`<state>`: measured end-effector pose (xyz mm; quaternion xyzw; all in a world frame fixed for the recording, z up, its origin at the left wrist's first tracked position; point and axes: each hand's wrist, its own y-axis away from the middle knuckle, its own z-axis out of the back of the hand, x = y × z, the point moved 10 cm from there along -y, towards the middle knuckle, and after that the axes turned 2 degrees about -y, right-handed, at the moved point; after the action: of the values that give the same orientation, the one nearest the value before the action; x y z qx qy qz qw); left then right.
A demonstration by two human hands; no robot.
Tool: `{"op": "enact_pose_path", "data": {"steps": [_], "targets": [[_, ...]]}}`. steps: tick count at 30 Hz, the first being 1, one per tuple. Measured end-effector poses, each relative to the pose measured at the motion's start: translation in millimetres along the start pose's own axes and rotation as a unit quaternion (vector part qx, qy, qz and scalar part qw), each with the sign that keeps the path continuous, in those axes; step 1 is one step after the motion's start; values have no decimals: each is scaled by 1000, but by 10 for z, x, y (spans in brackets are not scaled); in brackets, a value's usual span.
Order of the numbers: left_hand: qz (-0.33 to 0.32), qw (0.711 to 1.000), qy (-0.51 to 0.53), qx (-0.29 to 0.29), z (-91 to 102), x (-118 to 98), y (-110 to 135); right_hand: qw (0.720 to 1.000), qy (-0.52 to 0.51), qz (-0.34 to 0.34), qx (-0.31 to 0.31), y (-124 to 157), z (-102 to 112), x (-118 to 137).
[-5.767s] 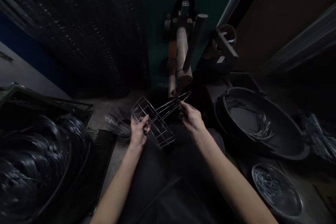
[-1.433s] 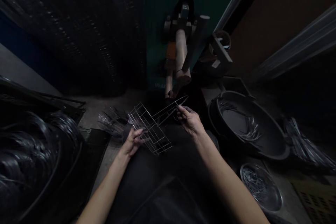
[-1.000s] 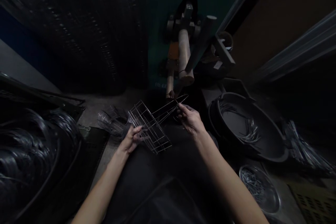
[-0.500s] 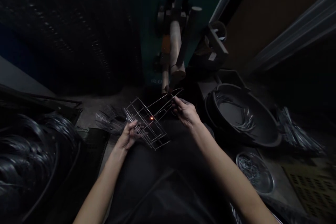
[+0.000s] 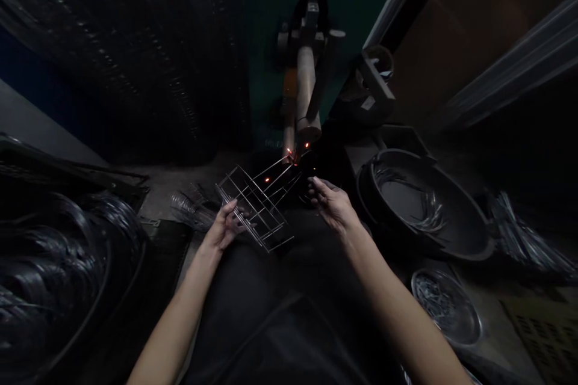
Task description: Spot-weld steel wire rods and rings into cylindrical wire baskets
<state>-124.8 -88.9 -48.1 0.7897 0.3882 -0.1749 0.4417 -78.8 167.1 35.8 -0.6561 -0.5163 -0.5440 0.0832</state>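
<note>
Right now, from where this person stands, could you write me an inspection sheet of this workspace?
Surface: grey concrete floor.
Job's things: rectangular steel-wire frame, with orange sparks at its far tip, beside a wall-mounted machine with a pale wooden arm.
Clutter: coiled black wire, a pile of wire pieces, a round black tub of bent wires, a round steel bowl of short wires.
Hands: left hand grips the frame; right hand open, apart from it.
Cables: nothing seen.
Surroundings: dark green wall, black mesh sheeting.
</note>
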Motion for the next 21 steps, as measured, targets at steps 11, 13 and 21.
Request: {"op": "enact_pose_path", "data": {"steps": [11,13,21], "targets": [[-38,997,-67,-20,152,314,402,997,19,-8,-78,469,1247,-110],[-41,996,-83,-10,194,320,582,996,4,-15,-93,514,1451,-126],[-117,977,37,-172,1241,-546,1825,992,117,13,-34,378,1328,-245]]}}
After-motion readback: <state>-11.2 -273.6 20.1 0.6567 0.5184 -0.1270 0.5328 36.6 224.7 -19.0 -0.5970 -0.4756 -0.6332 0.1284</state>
